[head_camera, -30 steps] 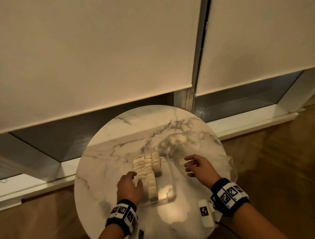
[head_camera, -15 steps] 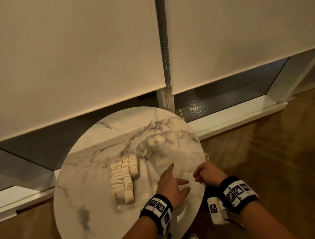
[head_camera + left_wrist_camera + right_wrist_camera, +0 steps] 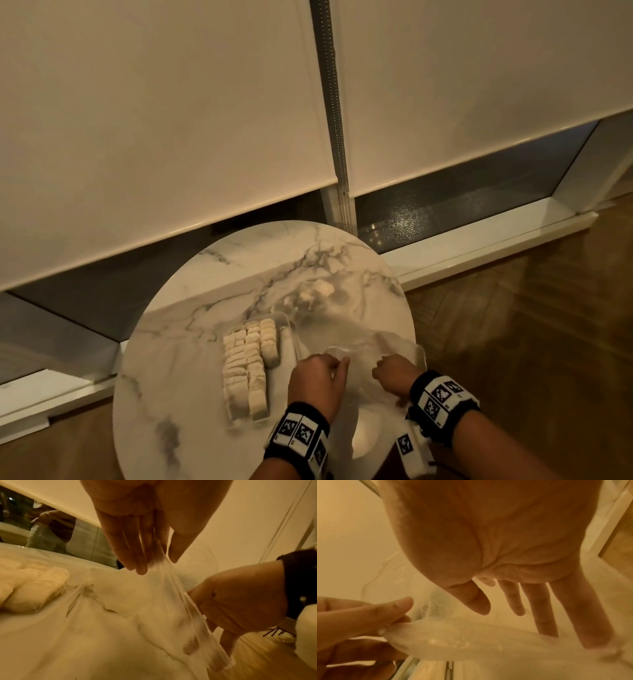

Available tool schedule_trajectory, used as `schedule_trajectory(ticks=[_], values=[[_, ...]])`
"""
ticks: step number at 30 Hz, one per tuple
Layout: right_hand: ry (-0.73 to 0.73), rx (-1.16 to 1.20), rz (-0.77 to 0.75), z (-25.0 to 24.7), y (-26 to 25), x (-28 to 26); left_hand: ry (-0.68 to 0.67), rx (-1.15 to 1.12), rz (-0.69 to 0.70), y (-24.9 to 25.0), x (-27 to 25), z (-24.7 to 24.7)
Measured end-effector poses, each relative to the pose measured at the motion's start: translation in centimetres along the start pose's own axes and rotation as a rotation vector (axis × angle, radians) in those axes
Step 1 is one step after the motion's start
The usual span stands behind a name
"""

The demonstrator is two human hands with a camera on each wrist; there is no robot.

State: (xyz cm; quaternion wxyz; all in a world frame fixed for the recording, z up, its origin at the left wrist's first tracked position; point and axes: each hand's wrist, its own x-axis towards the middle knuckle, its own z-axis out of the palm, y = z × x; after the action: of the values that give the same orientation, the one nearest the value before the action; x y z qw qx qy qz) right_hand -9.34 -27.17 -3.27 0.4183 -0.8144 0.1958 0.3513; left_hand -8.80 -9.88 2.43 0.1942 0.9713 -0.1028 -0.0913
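Station: round white marble-patterned table point(image 3: 205, 342) below drawn cream roller blinds point(image 3: 154, 120)
Thing in hand: thin clear plastic film point(image 3: 363, 346), crumpled, spread over the table's 3 to 5 o'clock sector, its edge just over the rim near 4 o'clock
Left hand point(image 3: 317, 380): thumb and fingertips pinch a gathered edge of the film; the wrist view shows the film pulled out from that pinch
Right hand point(image 3: 394, 375): fingers point down with their tips in the film, thumb apart; whether it truly grips cannot be told
Governing relation: the taut strand of film runs hand to hand, roughly 9 to 3 o'clock from where the person stands; the loose body of the film lies at 12 o'clock from both hands
Nearer hand: left, to the tray; right, to the table rim
Neighbour: shallow clear plastic tray point(image 3: 289, 329) of pale cream block-shaped pieces point(image 3: 250, 363), at 9 o'clock of the left hand, long axis 12 to 6
Judgement: a move towards the tray would turn on the left hand leading the film towards 9 o'clock
Risk: the film may cling or fold on itself
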Motion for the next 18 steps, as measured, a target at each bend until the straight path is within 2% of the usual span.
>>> schedule_trajectory(ticks=[3,6,9,10,13,16,18], values=[[0.002,0.283,0.049,-0.1,-1.3,0.2,0.026,0.02,-0.012,-0.7,0.2,-0.7],[-0.002,0.565,-0.009,-0.4,-3.3,1.1,0.039,-0.062,0.023,-1.3,0.2,-1.3],[-0.067,0.763,-0.037,-0.8,-5.1,2.9,-0.026,-0.105,0.071,-1.5,-0.2,-1.9],[-0.078,0.73,-0.051,-1.0,-5.5,3.6,-0.057,-0.105,0.073,-1.5,-0.4,-2.1],[0.012,0.442,-0.091,-1.0,-6.9,5.8,-0.14,-0.07,0.034,-1.3,-0.8,-2.8],[-0.047,-0.069,-0.057,-0.8,-8.8,7.4,-0.184,-0.037,0.007,-1.0,-0.9,-3.3],[-0.043,-0.297,-0.113,-1.0,-10.2,8.9,-0.174,-0.043,0.01,-1.1,-0.7,-3.3]])
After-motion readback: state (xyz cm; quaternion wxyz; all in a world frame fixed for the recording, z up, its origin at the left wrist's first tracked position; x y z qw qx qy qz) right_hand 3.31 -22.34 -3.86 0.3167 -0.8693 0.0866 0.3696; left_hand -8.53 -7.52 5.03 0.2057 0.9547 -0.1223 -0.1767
